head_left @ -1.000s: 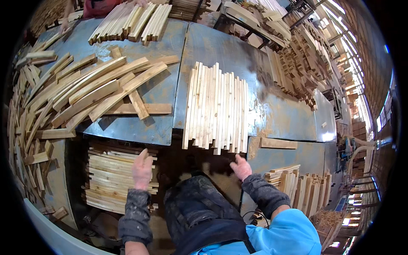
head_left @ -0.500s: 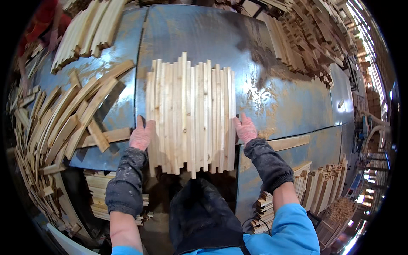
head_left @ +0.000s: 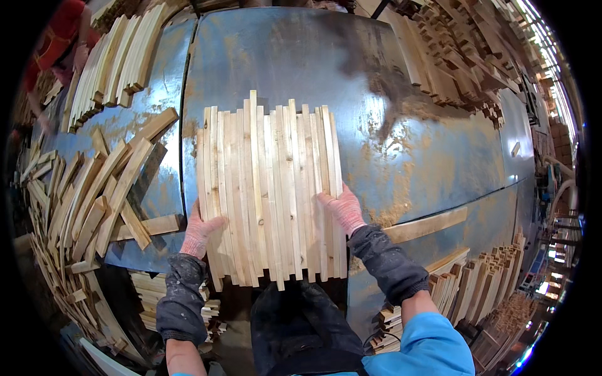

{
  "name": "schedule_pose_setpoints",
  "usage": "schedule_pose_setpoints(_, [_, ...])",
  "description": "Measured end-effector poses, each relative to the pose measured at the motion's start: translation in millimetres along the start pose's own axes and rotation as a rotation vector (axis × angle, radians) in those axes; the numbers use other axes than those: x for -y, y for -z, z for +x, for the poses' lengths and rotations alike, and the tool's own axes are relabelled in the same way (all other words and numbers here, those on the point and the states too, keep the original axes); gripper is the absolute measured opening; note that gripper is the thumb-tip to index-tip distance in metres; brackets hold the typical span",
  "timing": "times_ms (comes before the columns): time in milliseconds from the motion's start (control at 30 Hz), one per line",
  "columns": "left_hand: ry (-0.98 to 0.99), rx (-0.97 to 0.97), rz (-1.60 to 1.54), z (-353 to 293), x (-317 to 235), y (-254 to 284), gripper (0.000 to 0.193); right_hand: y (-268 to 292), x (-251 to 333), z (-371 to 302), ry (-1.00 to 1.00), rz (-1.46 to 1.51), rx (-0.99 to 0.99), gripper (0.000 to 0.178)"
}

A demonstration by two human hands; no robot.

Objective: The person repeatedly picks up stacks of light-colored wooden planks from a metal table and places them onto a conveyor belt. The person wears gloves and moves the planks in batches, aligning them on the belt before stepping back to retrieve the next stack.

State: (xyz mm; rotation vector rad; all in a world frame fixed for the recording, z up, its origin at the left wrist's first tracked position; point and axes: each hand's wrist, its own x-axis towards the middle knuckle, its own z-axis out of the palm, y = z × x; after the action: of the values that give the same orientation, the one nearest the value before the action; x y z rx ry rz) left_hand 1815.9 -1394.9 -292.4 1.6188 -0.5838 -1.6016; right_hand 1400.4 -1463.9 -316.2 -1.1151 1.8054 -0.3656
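Note:
A row of narrow pale wooden strips [head_left: 269, 194] lies side by side on the blue-grey metal table, with uneven ends and the near ends overhanging its front edge. My left hand [head_left: 199, 230], in a pink glove, presses against the row's left side, its thumb lying over the top. On the opposite side my right hand [head_left: 342, 208], gloved alike, clasps the row with its thumb on the upper faces. The fingers of both hands are partly hidden along the outer strips.
Curved wooden pieces [head_left: 94, 200] are heaped at left. Stacked boards [head_left: 116, 59] stand at far left near a person in red [head_left: 59, 44]. More wood is piled at far right [head_left: 451, 56]. A single board [head_left: 426, 225] and upright blocks [head_left: 480, 282] are at right.
The row of strips has come nearer to me and slightly left. Both hands, earlier flat against its sides, now have thumbs over the top.

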Motion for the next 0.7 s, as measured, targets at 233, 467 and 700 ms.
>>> schedule_pose_setpoints(233, [-0.005, 0.006, -0.217, -34.5, 8.5, -23.2, 0.097, 34.7, 9.9, -25.0, -0.099, 0.434, 0.162, 0.057])
schedule_pose_setpoints(467, [-0.093, -0.037, -0.262, -135.3, 0.8, -16.4, 0.099, 41.9, 25.5, -83.3, -0.023, 0.416, 0.169, 0.053])
schedule_pose_setpoints(700, [-0.286, -0.242, -0.377, -286.5, 3.8, 33.2, 0.104, 11.3, 94.0, -157.6, 0.267, 0.428, 0.484, 0.042])
